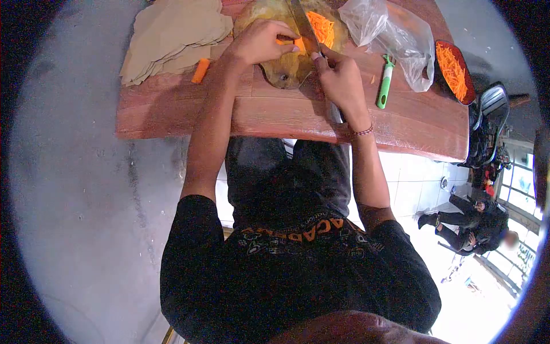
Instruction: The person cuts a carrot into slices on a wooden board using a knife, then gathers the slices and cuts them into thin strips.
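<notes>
My right hand [344, 83] is closed round the handle of a knife [300, 18], whose long blade reaches away across a worn wooden cutting board [275, 74]. My left hand [260, 41] curls its fingertips onto a piece of carrot [300, 43] just left of the blade. On the blade's right side lies a heap of shredded carrot [322, 28]. Left of my left forearm, a short carrot chunk [200, 70] rests on the table. My left palm hides part of the board.
Brown paper sheets [172, 37] cover the table's [286, 117] left end. To the right are a green-and-white peeler [385, 83], a clear plastic bag [395, 34] and a dark dish [468, 86] holding carrot shreds. A seated person [481, 221] is farther off at right.
</notes>
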The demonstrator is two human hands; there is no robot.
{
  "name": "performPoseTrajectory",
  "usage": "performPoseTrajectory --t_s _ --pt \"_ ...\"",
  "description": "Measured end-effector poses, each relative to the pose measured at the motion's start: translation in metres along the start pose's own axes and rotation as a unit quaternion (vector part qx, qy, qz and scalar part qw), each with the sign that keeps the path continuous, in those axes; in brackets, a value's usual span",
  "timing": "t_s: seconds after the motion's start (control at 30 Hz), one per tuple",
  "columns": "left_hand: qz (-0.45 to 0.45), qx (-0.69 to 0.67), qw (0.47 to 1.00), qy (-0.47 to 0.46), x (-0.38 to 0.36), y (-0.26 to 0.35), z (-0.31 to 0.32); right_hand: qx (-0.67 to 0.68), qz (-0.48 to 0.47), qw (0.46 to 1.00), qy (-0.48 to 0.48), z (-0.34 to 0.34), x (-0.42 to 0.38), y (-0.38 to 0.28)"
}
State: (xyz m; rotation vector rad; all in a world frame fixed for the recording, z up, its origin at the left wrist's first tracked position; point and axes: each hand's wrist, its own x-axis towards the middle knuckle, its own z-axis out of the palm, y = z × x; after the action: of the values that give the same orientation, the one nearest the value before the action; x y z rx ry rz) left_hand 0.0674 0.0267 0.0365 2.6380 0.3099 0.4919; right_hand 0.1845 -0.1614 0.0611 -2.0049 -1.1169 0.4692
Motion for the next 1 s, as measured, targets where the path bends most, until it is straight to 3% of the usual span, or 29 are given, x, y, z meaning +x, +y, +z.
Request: performPoseTrajectory --t_s 0.33,0.73,0.93,1.0 --pt "-0.04 0.01 0.999 0.014 0.0 -0.004 0.003 0.001 0.0 1.0 0.012 0.003 -0.008 -0.001" --pt "0.027 0.021 0.999 0.037 0.001 -0.006 0.003 -0.027 0.002 0.999 0.034 0.011 -0.018 -0.007" --pt "0.01 0.027 0.999 0.017 0.001 -0.001 -0.002 -0.08 -0.029 0.996 0.028 0.017 -0.021 -0.011" --pt "0.003 0.04 0.999 0.001 0.001 0.002 -0.005 -0.096 -0.095 0.989 0.057 0.023 -0.021 -0.009"
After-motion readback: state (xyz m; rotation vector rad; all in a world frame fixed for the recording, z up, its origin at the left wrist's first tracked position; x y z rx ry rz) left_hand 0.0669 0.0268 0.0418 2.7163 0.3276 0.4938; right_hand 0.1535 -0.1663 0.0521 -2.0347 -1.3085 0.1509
